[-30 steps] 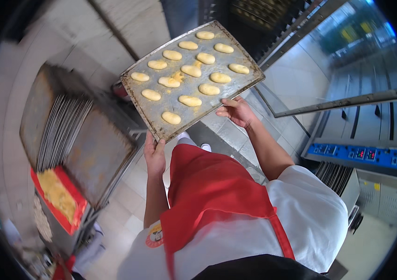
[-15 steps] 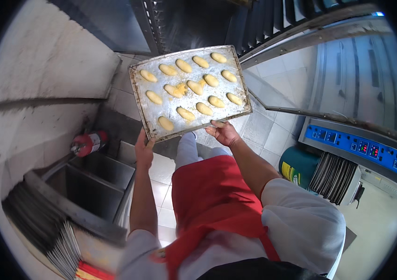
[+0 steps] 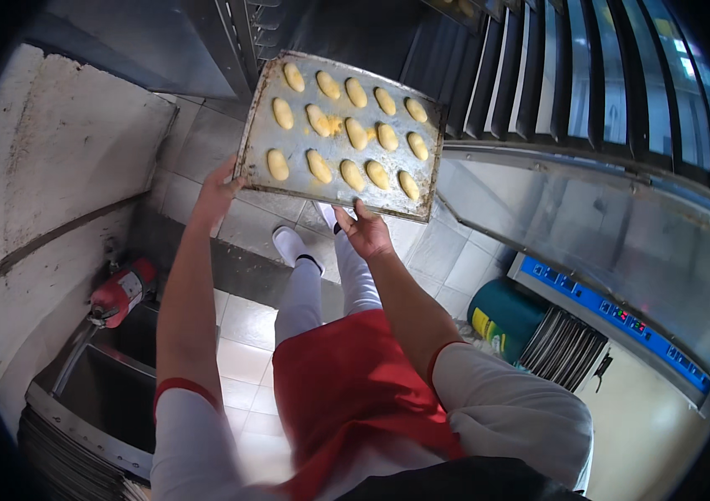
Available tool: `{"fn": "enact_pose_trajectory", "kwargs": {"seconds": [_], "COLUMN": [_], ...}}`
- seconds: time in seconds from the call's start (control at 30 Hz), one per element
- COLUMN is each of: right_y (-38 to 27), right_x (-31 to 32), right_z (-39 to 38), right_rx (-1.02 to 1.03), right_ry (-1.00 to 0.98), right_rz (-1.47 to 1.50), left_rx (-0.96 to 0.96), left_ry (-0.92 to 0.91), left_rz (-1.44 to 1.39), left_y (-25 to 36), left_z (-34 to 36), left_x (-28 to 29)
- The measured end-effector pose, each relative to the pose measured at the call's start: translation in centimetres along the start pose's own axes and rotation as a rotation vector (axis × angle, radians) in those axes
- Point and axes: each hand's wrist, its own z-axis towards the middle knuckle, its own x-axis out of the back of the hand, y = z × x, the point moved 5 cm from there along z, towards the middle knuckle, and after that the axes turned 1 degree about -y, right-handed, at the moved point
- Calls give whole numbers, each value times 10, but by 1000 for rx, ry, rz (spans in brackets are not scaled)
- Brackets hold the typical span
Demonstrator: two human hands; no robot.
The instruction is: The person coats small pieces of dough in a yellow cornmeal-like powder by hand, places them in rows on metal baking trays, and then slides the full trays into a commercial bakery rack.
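A worn metal baking tray (image 3: pixel 301 142) with several oval pieces of pale dough (image 3: pixel 319 164) and yellow smears is held up at the upper middle. My left hand (image 3: pixel 220 185) grips its near-left corner. My right hand (image 3: pixel 363 230) holds the middle of the near edge, fingers curled beneath. The far edge lies before the dark opening of a metal rack cabinet (image 3: pixel 355 33) with side rails; I cannot tell if it touches them.
An open glass-and-metal door (image 3: pixel 589 225) and slatted rack parts (image 3: pixel 522 75) are at right, above a blue control panel (image 3: pixel 614 317), teal container (image 3: pixel 501 313) and stacked trays (image 3: pixel 560 346). A red extinguisher (image 3: pixel 121 292), metal basins (image 3: pixel 100 392) and stained panel (image 3: pixel 71 167) are at left.
I have turned and moved toward the rack cabinet. The tray has risen toward its opening and now tilts the other way, its left end higher; both my hands still hold it.
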Motion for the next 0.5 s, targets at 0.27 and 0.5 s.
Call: {"fn": "enact_pose_trajectory", "kwargs": {"seconds": [0.27, 0.5], "right_y": [-19, -187], "right_x": [-26, -158], "right_z": [-32, 88], "right_rx": [129, 274], "right_ry": [-78, -254], "right_rz": [-15, -17], "left_rx": [98, 467], "left_ry": [369, 324], "left_rz": [-212, 109], "left_y": [40, -16], "left_z": [-143, -342], "left_x": [-24, -33]}}
